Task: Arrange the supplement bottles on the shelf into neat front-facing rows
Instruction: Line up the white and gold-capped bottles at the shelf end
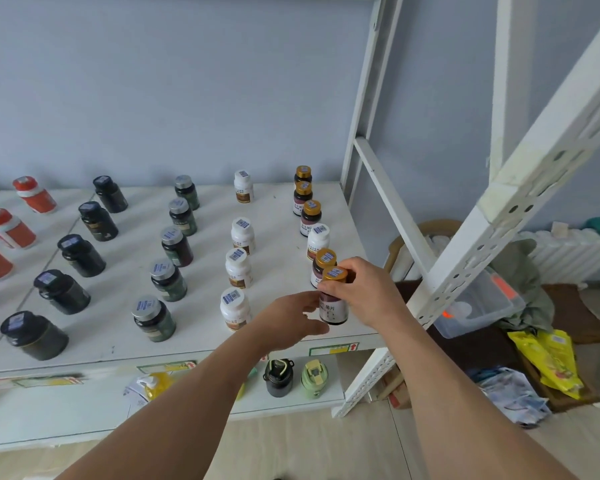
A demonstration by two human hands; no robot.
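While the right hand pinches the cap of the gold-capped bottle, the left hand cups its body from the left; the bottle stands upright near the shelf's front right corner, heading the rightmost row.

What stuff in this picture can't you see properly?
All in the head view:
- Gold-capped bottle: part of its label is covered by the left hand and right hand; the print is too small to read.
- Red bottles: the lowest ones are cut off by the left edge.
- Lower shelf: its back is hidden under the top shelf and the left forearm.
- Clear bin: partly behind the white rack post.
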